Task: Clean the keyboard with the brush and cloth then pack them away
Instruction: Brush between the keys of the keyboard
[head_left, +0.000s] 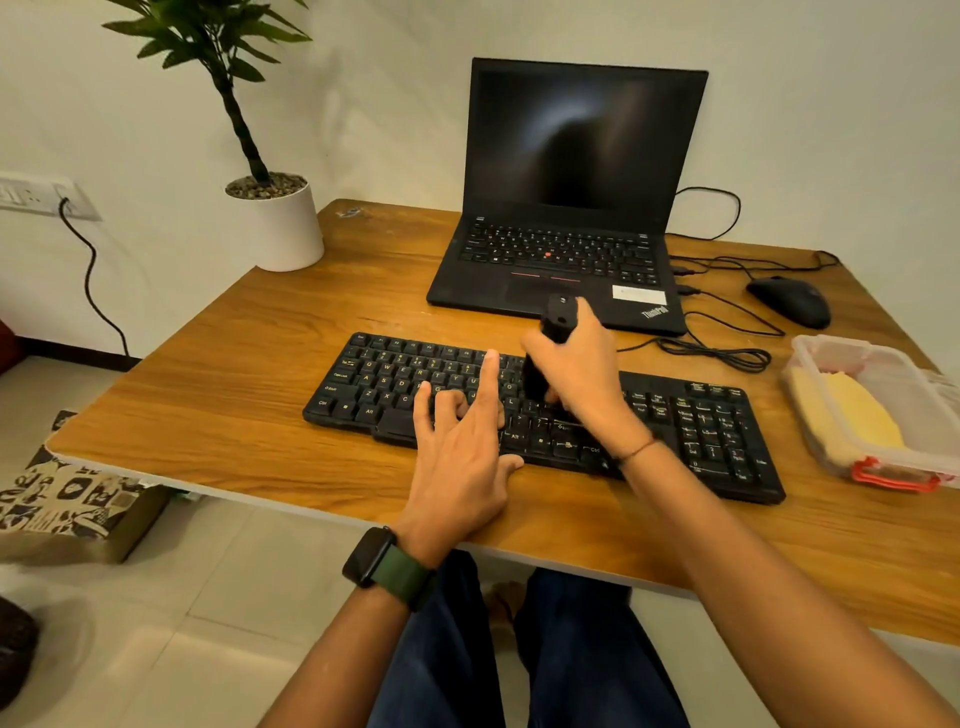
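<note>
Both hands over keyboard (363, 384): right hand (582, 374) grips brush (553, 332), left hand (457, 447) fingers spread

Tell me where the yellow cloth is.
The yellow cloth lies inside the clear plastic container at the table's right edge, right of the black keyboard.

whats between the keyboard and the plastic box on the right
Bare wooden desk only, in the head view; nothing lies between the keyboard and the plastic box.

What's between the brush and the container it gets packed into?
Nothing visible. The right hand grips the brush over the keyboard; the open container sits to the right, yellow cloth inside, only keyboard and bare table between.
</note>
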